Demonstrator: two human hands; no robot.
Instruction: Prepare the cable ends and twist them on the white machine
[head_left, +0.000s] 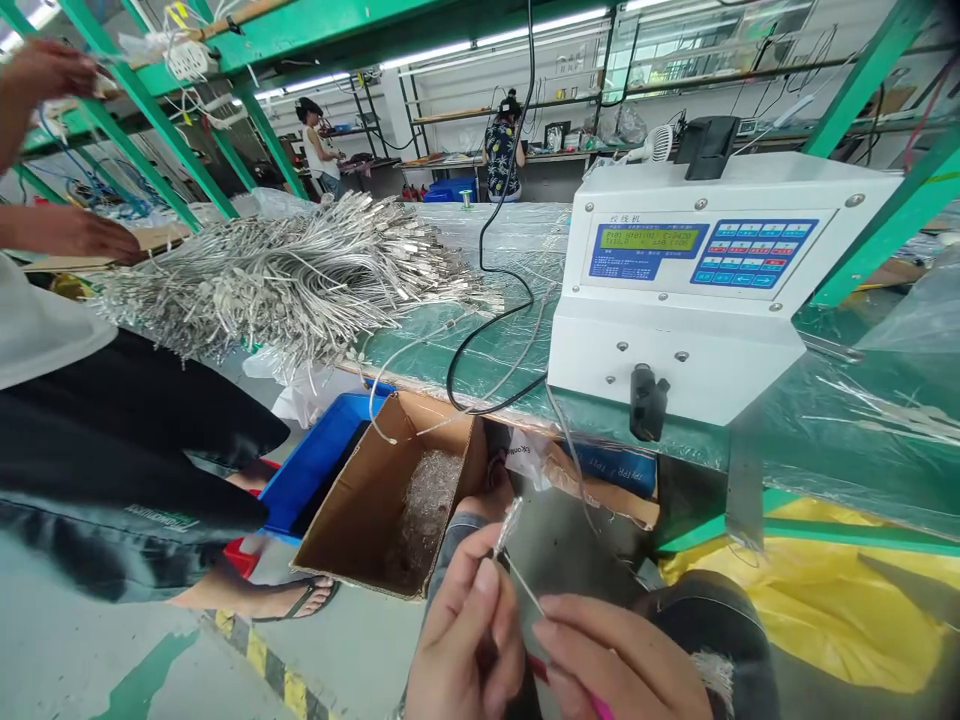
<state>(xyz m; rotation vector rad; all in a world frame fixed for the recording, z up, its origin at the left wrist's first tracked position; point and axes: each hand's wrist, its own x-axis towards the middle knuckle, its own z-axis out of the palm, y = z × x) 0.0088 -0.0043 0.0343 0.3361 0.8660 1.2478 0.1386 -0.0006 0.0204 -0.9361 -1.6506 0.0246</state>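
Observation:
Above my lap, my left hand (472, 625) pinches a thin white cable (527, 585) just below its silvery, clear-looking end (510, 525). My right hand (611, 655) grips the same cable a little lower, between thumb and fingertips. Under the right fingers shows part of a pink-red thing (602, 708); its kind is hidden. Beyond my hands, on the bench, stands a white machine (667, 340) with a lit display, a blue keypad and a black chuck (647, 400) at its front.
A big heap of white cables (300, 270) lies on the green bench (420, 350). Below stand an open cardboard box (352, 510) with clear plastic scraps and a blue bin (322, 450). A co-worker's hand (75, 235) is at left. A black cord (450, 375) loops across the bench edge.

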